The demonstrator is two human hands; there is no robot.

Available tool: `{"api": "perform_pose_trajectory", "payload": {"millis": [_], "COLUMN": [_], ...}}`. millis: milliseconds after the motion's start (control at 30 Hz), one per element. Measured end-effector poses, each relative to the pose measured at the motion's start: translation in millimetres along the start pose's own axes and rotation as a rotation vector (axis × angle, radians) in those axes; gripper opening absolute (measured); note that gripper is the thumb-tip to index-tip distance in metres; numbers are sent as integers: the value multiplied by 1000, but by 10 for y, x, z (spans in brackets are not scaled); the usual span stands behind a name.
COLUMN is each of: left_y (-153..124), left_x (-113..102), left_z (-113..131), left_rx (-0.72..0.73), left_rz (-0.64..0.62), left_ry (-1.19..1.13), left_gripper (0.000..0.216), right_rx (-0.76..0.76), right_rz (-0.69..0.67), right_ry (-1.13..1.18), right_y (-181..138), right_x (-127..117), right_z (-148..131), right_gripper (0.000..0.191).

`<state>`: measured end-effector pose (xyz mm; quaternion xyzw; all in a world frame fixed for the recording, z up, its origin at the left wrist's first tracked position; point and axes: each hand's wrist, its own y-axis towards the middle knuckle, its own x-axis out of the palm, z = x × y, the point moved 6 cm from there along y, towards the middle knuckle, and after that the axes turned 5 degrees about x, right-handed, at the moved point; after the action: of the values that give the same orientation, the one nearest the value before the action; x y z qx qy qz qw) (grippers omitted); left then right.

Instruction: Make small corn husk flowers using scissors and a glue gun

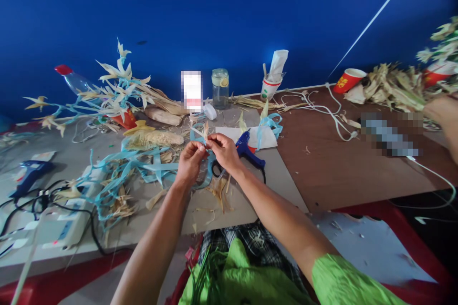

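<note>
Between my two hands, above the table, is a small pale corn-husk flower (205, 131) with pointed petals standing up. My left hand (191, 161) is closed, thumb and fingertips pinching at the flower's base. From the other side my right hand (224, 151) pinches it too, fingertips meeting those of the left. A thin white strip sticks out to the left of the petals. Just right of my right hand lies a blue glue gun (245, 145) on white paper (267, 138). Dark scissor handles (216, 168) show below my hands, beside light-blue ribbon (206, 178).
Blue-wrapped branches with husk flowers (119, 76) stand back left. A power strip (77, 214) and another glue gun (32, 174) lie left. A glass jar (220, 88) and paper cup (270, 88) line the wall. Husks (391, 86) and another person's hand (443, 109) are at right.
</note>
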<state>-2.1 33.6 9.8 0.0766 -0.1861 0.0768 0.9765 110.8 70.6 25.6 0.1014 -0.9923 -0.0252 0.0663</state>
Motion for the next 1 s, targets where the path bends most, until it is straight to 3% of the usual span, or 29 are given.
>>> {"api": "perform_pose_trajectory", "payload": {"millis": [400,633,867,1000], "left_y": [9,-12,-3,-1], "left_x": [-121,61,21,-23], "left_z": [0,133,96,84], "left_rx": [80,74,19,61], "left_rz": [119,26,57,82], "left_ry": [149,12,-24,55], "left_gripper": [38,58,39,47], "right_rx": [-7,-1,-7,-22], "right_rz": [-9,-10,-5,-16], "right_ry": [-9,-1,-1,-9], "right_y": [-15,-27,-25,-30], "right_x": [12,34,24,31], "right_z": [-18,-38,-51,-56], "right_gripper": [15,15,15,15]}}
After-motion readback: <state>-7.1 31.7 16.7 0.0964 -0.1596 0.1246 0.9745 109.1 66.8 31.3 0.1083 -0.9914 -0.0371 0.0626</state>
